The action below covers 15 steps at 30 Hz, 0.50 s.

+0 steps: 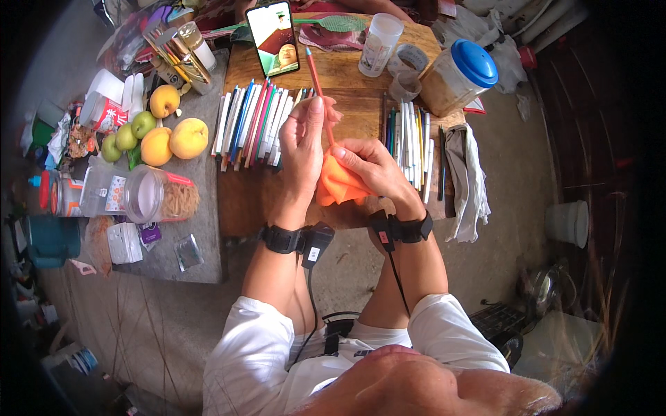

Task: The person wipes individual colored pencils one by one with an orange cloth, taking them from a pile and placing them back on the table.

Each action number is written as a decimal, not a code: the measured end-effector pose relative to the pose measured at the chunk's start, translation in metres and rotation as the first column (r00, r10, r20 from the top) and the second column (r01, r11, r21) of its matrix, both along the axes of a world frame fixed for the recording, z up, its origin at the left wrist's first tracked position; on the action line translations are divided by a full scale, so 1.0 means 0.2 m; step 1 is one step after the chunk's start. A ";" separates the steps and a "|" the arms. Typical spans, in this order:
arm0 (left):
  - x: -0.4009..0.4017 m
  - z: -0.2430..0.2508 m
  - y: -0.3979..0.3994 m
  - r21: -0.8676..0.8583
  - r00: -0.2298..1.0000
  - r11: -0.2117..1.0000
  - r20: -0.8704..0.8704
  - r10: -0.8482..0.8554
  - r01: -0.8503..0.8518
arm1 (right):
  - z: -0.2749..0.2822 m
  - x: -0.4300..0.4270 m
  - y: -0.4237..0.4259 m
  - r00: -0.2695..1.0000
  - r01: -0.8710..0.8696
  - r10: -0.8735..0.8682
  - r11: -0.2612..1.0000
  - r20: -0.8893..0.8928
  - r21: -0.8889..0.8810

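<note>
Upright over the wooden table (250, 195), a red pen or pencil (314, 70) with a bluish tip is pinched between the thumb and fingers of my left hand (307, 135). An orange cloth (338, 179) is bunched in my right hand (377, 166), its thumb and fingers closed where the cloth meets the pen's lower end. Left of my hands lies a row of white and coloured pens (255, 122). A second group of pens (411, 140) lies to the right, partly behind my right hand. A pale cloth (465, 177) hangs over the table's right edge.
A phone (274, 39) stands at the back beside a green fly swatter (341, 23). Back right are a plastic cup (381, 44), tape rolls (408, 58) and a blue-lidded jar (458, 78). Fruit (189, 138) and plastic jars (145, 195) crowd the grey surface at left. Another person's arm shows behind.
</note>
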<state>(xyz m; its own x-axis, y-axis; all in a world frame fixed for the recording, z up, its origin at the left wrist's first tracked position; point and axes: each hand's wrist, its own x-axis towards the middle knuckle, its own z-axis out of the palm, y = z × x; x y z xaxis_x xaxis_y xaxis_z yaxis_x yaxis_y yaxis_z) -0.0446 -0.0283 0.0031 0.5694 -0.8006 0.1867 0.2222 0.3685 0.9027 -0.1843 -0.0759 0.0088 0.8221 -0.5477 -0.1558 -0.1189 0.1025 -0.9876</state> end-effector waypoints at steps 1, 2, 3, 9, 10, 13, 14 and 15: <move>-0.01 0.00 0.00 0.000 1.000 1.000 -0.001 0.002 -0.002 | -0.01 0.00 0.00 1.000 0.027 -0.027 1.000 0.007 -0.007; -0.01 0.00 0.00 0.017 0.999 0.999 -0.022 -0.030 0.030 | -0.02 0.00 0.01 0.998 0.054 -0.053 0.998 0.015 -0.013; -0.02 -0.01 0.00 0.034 0.997 0.997 -0.044 -0.062 0.064 | -0.03 -0.01 0.01 0.998 0.053 -0.053 0.998 0.013 -0.013; -0.05 -0.03 0.00 0.021 0.989 0.989 -0.020 -0.144 0.145 | -0.05 -0.03 -0.02 0.988 0.122 -0.120 0.992 0.099 -0.013; -0.05 -0.03 0.00 0.019 0.995 0.995 0.010 -0.099 0.098 | -0.05 -0.03 -0.02 0.988 0.123 -0.121 0.992 0.099 -0.012; -0.07 -0.03 0.01 0.051 0.999 0.998 0.022 -0.048 0.047 | -0.06 -0.04 -0.03 0.989 0.139 -0.133 0.987 0.070 -0.079; -0.08 -0.03 0.00 0.010 1.000 1.000 0.010 -0.011 0.011 | -0.07 -0.04 -0.03 0.989 0.138 -0.133 0.987 0.061 -0.083; -0.08 -0.03 0.00 -0.030 1.000 0.999 -0.001 0.025 -0.025 | -0.07 -0.04 -0.03 0.990 0.138 -0.134 0.987 0.054 -0.087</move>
<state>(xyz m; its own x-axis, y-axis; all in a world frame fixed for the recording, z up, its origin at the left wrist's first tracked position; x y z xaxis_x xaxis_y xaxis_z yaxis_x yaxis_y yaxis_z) -0.0611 -0.0292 -0.0029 0.5889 -0.7804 0.2103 0.2130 0.4008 0.8910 -0.1932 -0.0816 -0.0050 0.7443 -0.6649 -0.0625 -0.0622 0.0242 -0.9978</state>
